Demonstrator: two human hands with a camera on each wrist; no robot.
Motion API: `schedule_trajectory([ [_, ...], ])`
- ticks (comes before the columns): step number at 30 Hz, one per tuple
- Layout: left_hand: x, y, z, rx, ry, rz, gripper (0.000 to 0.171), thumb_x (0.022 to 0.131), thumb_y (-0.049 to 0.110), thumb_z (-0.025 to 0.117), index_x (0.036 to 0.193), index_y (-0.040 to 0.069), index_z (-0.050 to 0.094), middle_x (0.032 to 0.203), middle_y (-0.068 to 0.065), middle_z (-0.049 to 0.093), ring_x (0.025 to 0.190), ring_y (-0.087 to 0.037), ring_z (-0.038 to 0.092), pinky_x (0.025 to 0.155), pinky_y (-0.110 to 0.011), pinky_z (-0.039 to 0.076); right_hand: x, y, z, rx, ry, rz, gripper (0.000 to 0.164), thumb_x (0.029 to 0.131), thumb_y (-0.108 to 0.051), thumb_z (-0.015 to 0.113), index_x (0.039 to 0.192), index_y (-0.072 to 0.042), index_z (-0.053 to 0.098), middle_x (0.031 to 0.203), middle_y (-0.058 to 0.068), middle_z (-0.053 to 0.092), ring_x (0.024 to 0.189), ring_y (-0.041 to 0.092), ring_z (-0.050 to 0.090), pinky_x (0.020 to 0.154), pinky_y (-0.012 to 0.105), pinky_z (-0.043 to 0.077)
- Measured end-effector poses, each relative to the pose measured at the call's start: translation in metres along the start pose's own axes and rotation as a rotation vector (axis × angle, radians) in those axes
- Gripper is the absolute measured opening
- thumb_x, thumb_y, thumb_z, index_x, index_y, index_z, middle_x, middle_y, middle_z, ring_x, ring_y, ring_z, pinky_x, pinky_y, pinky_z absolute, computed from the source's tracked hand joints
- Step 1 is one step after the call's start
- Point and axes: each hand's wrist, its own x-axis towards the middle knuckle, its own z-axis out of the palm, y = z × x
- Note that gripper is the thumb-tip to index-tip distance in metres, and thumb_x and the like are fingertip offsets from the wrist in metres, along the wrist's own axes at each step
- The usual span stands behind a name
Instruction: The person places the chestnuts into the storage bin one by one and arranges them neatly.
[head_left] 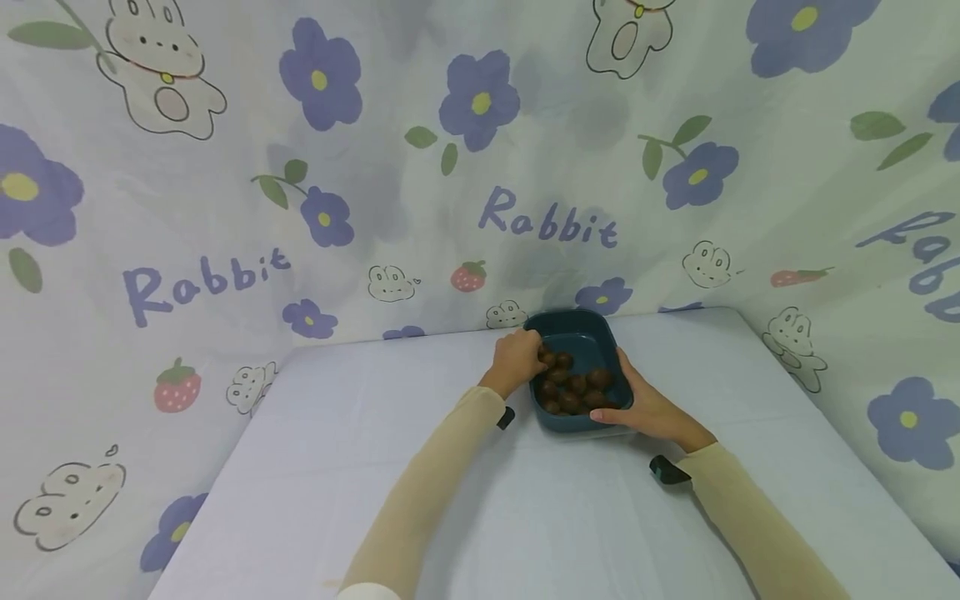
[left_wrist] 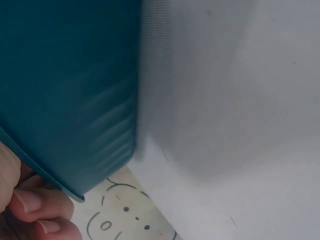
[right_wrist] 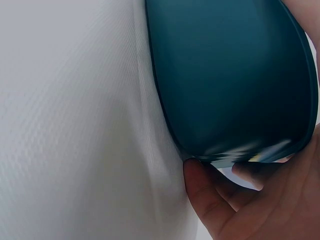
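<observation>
A dark teal box (head_left: 581,343) stands at the far side of the table with several brown, round, nut-like pieces (head_left: 570,383) inside. My right hand (head_left: 651,408) grips its near right corner, the thumb over the near rim; the right wrist view has the hand (right_wrist: 270,200) against the box's outer wall (right_wrist: 225,75). At the left rim, my left hand (head_left: 516,360) reaches over the opening with its fingertips beside the brown pieces. Its fingers (left_wrist: 30,201) look curled just past the rim in the left wrist view. Whether they hold a piece is hidden.
A white cloth covers the table (head_left: 360,467). Close behind the box rises a curtain (head_left: 420,192) printed with rabbits and flowers, which also hangs along both sides. Dark wrist devices (head_left: 669,471) show at both sleeves.
</observation>
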Motion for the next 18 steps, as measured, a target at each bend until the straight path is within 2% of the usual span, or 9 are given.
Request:
schedule_trajectory([
  [7,0.0054,0.0011,0.0006,-0.001,-0.026,-0.008,0.018,0.088,0.030,0.084,0.099,0.016,0.079,0.097,0.000,0.079,0.088,-0.019,0.073,0.076,-0.042,0.059,-0.0010,0.0002,-0.0012,-0.009,0.002,-0.006,0.129,0.087,-0.050,0.080,0.164,-0.021,-0.020,0.175,0.013,-0.014,0.160,0.050,0.000,0.118,0.078,0.016],
  [12,0.0081,0.0013,0.0016,0.002,-0.048,-0.016,0.020,0.087,0.032,0.085,0.099,0.017,0.079,0.099,0.001,0.079,0.091,-0.020,0.073,0.079,-0.043,0.059,-0.0009,0.0007,-0.0009,-0.008,0.002,-0.005,0.129,0.087,-0.050,0.080,0.164,-0.024,-0.021,0.175,0.013,-0.014,0.160,0.050,0.000,0.118,0.078,0.016],
  [18,0.0099,-0.0001,0.0000,0.022,-0.080,-0.016,0.020,0.086,0.034,0.086,0.098,0.019,0.081,0.101,0.002,0.079,0.090,-0.019,0.073,0.078,-0.042,0.058,0.0003,0.0016,0.0002,-0.016,-0.001,-0.008,0.129,0.087,-0.050,0.079,0.164,-0.024,-0.021,0.174,0.015,-0.013,0.159,0.051,0.001,0.118,0.078,0.016],
])
